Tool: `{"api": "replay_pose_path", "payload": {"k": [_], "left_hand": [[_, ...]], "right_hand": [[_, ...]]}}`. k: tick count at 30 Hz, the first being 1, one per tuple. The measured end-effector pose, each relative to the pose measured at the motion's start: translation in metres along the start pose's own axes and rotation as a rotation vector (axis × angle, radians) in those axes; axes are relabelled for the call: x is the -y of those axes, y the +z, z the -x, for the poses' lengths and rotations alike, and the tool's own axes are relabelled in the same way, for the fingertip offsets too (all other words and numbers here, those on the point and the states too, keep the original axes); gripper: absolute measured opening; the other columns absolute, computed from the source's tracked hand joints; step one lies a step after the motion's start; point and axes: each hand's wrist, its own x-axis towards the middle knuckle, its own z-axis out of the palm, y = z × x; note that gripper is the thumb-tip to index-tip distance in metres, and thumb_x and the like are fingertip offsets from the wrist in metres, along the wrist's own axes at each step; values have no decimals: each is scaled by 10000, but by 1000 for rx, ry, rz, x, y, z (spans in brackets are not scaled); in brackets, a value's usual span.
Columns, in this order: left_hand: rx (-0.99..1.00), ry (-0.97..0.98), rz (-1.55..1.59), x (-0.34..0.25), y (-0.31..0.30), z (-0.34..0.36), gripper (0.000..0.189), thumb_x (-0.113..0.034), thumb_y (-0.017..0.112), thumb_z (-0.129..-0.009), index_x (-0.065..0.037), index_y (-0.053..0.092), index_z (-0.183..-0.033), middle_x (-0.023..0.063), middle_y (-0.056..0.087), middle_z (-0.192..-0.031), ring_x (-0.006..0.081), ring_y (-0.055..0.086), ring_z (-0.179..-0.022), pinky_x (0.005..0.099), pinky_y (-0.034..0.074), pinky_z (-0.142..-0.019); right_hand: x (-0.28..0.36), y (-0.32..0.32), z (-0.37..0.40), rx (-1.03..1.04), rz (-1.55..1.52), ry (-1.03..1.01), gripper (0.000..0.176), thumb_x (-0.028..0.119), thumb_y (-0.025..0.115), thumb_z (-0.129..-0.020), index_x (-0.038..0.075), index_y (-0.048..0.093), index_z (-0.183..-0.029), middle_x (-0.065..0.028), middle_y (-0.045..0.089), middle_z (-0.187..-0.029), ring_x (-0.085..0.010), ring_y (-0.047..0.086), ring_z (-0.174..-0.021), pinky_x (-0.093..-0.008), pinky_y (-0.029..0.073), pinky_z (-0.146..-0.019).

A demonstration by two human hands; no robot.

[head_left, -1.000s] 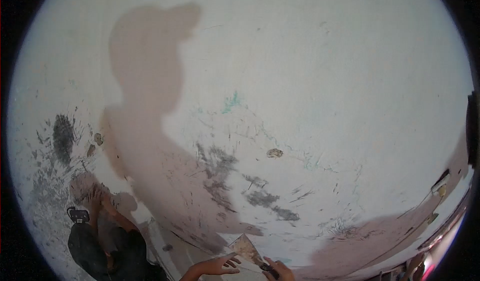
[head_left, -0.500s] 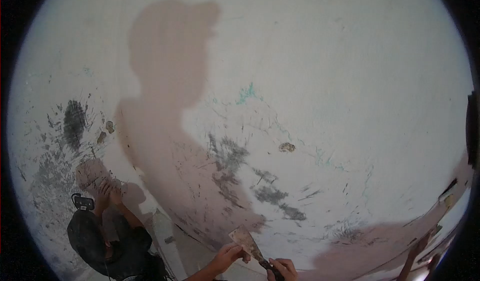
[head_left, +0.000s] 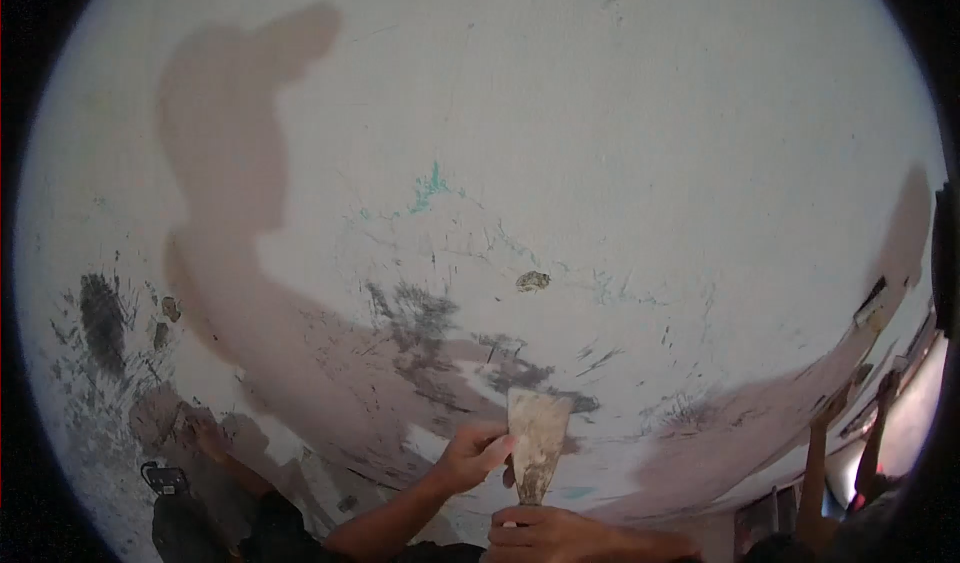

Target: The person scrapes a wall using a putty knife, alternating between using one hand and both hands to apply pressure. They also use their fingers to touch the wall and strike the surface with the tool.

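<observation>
Putty knife, handle hidden inside clenched right hand, left hand pinching blade's edge

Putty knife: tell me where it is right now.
Head view, bottom centre: the putty knife is blade-up against the wall, handle in the right hand, left hand touching the blade's left edge, below a dark scraped patch.

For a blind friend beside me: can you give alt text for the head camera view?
A right hand holds a broad scraper up to a scuffed white wall, the left hand touching its blade. A person's shadow falls there; one co-worker is at lower left, another's arms at lower right.
</observation>
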Motion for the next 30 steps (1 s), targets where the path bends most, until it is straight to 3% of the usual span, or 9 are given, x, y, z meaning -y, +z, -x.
{"api": "replay_pose_path", "payload": {"k": [2, 3, 4, 6, 12, 15, 18, 21, 30], "left_hand": [[51, 154, -129, -5, -17, -22, 374, -293, 454, -980, -11, 555, -756, 39, 564, -644, 103, 526, -562, 278, 419, -508], [80, 187, -147, -14, -21, -32, 373, -295, 450, -983, -15, 546, -755, 37, 561, -642, 101, 521, -560, 277, 418, -507], [108, 220, -163, -23, -26, -42, 373, -297, 446, -986, -19, 538, -755, 35, 557, -640, 99, 515, -557, 276, 418, -506], [28, 107, -73, -58, -12, -52, 391, -311, 402, -1003, -28, 518, -760, 38, 548, -647, 99, 501, -548, 267, 414, -508], [220, 100, 125, -36, -37, -29, 402, -332, 322, -1019, 3, 532, -946, 74, 576, -688, 124, 535, -556, 257, 424, -522], [137, -18, 168, -13, -48, -3, 401, -335, 333, -1017, 0, 536, -932, 75, 577, -687, 128, 531, -550, 261, 427, -519], [42, -69, 203, 3, -56, 17, 404, -337, 334, -1018, -1, 540, -929, 74, 580, -686, 132, 526, -542, 267, 427, -514], [-17, -136, 265, 15, -59, 33, 418, -343, 338, -1021, -6, 547, -892, 77, 573, -678, 136, 524, -542, 269, 429, -520], [-80, -254, 305, 40, -67, 67, 456, -378, 336, -1019, -4, 551, -871, 85, 554, -684, 138, 497, -555, 308, 420, -532]], "right_hand": [[-7, 11, -2, 400, 88, 32, 293, 264, 643, -803, 62, 548, -613, -59, 478, -603, -203, 477, -559, -337, 408, -562], [-24, -3, -32, 530, 850, -611, 345, 294, 657, -749, 87, 464, -552, -25, 404, -545, -190, 443, -525, -327, 360, -521], [-30, -9, -42, 536, 863, -610, 345, 294, 657, -749, 87, 464, -552, -25, 404, -545, -190, 443, -525, -327, 360, -521], [-38, -18, -54, 381, 190, -85, 312, 287, 656, -701, 86, 468, -553, -22, 423, -549, -186, 448, -520, -326, 355, -511], [-43, -37, -72, 387, 237, -209, 248, 216, 612, -686, 103, 441, -547, -1, 389, -540, -149, 422, -493, -310, 342, -488], [-50, -39, -76, 337, 320, -294, 329, 197, 575, -812, 99, 409, -546, 11, 352, -540, -143, 394, -471, -299, 315, -449], [-54, -41, -81, 372, 266, -299, 337, 175, 519, -857, 97, 412, -548, 14, 344, -538, -138, 384, -456, -293, 302, -432], [-70, -37, -73, 278, 364, -287, 344, 173, 509, -867, 100, 408, -546, 16, 336, -538, -131, 377, -447, -292, 299, -431], [-57, -49, -79, 297, 354, -282, 342, 167, 522, -852, 110, 379, -547, 30, 328, -534, -122, 367, -453, -290, 287, -438]]}}
